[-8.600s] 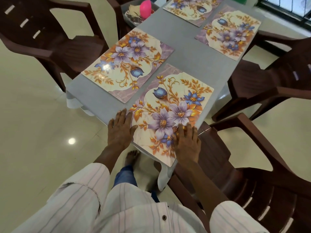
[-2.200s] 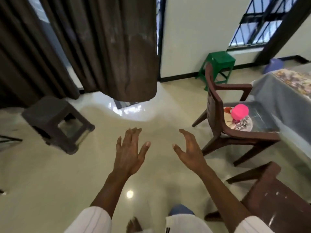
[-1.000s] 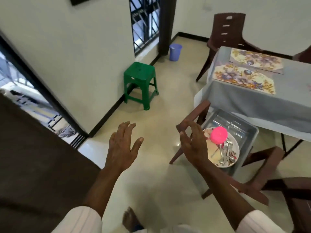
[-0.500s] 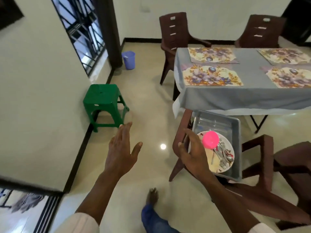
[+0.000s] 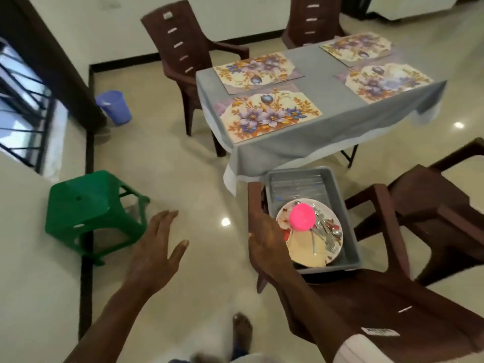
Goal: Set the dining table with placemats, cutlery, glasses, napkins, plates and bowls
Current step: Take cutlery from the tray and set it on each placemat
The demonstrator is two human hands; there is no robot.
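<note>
Closer now, you've swung round so the table [image 5: 340,121] sits ahead with four placemats [image 5: 269,113] laid; that step looks done. Cutlery, glasses, napkins, plates and bowls remain. They wait in the grey tub [image 5: 351,247] on the chair [image 5: 392,297]: plate [image 5: 332,254], pink bowl [image 5: 302,218], spoons [image 5: 326,231]. Your right hand [image 5: 267,244] is spread beside the tub, your left hand [image 5: 154,252] open, both empty.
</note>
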